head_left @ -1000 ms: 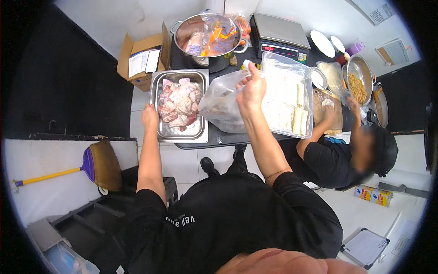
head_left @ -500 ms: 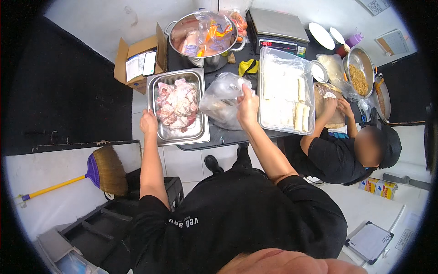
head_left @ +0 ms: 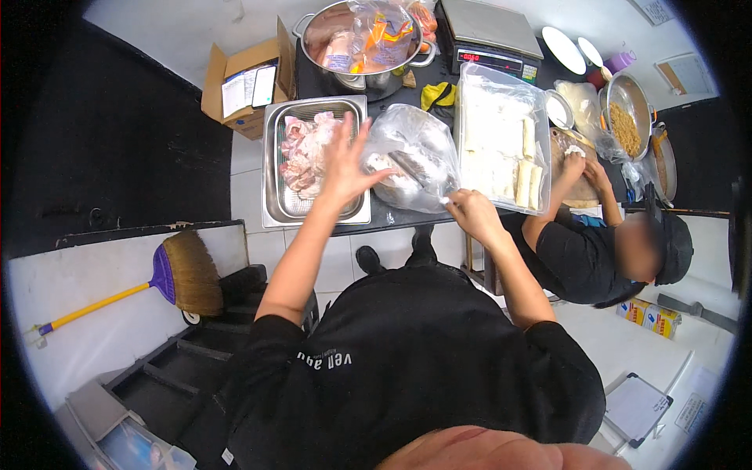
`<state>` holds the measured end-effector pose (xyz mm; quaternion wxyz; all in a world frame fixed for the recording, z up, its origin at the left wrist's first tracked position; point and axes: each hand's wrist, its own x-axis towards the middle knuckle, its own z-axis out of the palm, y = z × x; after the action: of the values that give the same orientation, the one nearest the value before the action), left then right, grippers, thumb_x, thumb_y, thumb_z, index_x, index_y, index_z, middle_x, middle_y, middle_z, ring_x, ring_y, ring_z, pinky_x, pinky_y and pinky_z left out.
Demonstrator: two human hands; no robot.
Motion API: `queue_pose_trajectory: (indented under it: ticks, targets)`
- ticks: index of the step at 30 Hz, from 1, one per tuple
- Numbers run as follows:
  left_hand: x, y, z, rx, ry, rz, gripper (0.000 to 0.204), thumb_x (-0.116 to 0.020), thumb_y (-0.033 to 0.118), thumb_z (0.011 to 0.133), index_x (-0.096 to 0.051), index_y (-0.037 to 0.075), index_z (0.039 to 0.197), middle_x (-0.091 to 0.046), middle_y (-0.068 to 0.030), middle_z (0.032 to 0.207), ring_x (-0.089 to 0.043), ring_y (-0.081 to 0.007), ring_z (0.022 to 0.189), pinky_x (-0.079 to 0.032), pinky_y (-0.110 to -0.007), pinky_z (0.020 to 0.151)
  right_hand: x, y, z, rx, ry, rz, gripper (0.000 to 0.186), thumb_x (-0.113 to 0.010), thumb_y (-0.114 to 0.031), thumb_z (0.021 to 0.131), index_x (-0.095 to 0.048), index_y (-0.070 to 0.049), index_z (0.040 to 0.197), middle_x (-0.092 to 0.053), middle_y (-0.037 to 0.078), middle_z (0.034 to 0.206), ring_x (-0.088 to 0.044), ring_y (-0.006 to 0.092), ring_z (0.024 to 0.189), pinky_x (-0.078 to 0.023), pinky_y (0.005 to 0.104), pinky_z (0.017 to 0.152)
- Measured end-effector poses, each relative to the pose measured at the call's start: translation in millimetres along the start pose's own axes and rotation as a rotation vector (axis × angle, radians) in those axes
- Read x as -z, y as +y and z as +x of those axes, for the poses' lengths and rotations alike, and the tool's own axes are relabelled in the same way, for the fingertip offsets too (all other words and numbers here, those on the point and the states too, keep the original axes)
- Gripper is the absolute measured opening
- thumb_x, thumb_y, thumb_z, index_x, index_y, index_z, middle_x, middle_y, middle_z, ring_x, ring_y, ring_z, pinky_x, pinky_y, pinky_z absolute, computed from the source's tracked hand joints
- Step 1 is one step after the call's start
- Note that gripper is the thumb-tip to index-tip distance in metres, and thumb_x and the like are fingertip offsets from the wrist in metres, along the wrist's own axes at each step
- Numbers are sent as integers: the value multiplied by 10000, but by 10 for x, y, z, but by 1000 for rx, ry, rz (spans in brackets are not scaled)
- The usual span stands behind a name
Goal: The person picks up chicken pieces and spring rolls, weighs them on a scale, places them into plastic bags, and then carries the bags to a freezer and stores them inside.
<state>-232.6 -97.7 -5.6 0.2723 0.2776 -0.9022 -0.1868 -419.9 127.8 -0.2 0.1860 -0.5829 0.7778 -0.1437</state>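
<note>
**Two hands at a clear plastic bag**

Two bare hands work at the near edge of a dark counter (head_left: 407,78). The left hand (head_left: 345,164) is spread wide, fingers apart and gripping nothing, hovering over the steel tray of raw meat (head_left: 301,153) with its fingertips at the left side of the clear plastic bag (head_left: 411,157). The right hand (head_left: 472,213) pinches the bag's near right corner. The bag sits between the meat tray on its left and a plastic-covered tray of pale rolls (head_left: 501,145) on its right. Farther off stand a large pot (head_left: 360,39) and a scale (head_left: 489,35). At the right, another person (head_left: 595,251) handles food on a round board (head_left: 583,188).
</note>
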Motion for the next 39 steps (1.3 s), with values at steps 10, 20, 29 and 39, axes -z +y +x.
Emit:
queue_pose_trajectory:
  ticks: [10, 20, 29, 39]
  targets:
    - [-502, -347, 666, 464, 70, -480, 246, -482, 191, 896, -692, 68, 931, -688, -98, 742, -668, -256, 759, -496, -355, 737, -211, -408, 1284, 74, 134, 50, 494, -610, -175, 789, -517, 47, 1220, -590, 269, 1069, -572, 402, 1022, -470, 444, 876]
    - [57, -91, 904, 475, -188, -1318, 194, -457, 195, 960, -507, 84, 1111, -661, -90, 1121, -584, -109, 886, -453, -265, 772, -450, -91, 1954, 80, -201, 19, 733, -739, -379, 620, -532, 76, 1156, -543, 306, 1138, -511, 408, 1106, -425, 397, 970]
    - [-111, -34, 911, 420, -143, -1175, 308, -428, 109, 942, -487, 135, 1243, -431, -59, 1432, -540, -167, 1117, -349, -359, 985, -346, -88, 1830, -22, -415, 213, 935, -791, -356, 577, -409, 101, 1297, -540, 320, 1196, -518, 378, 1167, -413, 380, 1000]
    - [-133, -137, 792, 486, -189, -1198, 343, -454, 221, 957, -451, 104, 1280, -489, -70, 1381, -555, -201, 1100, -375, -369, 958, -72, 18, 1457, 339, -218, 458, 927, -827, -298, 592, -388, 59, 1327, -475, 265, 1286, -461, 367, 1219, -351, 378, 1046]
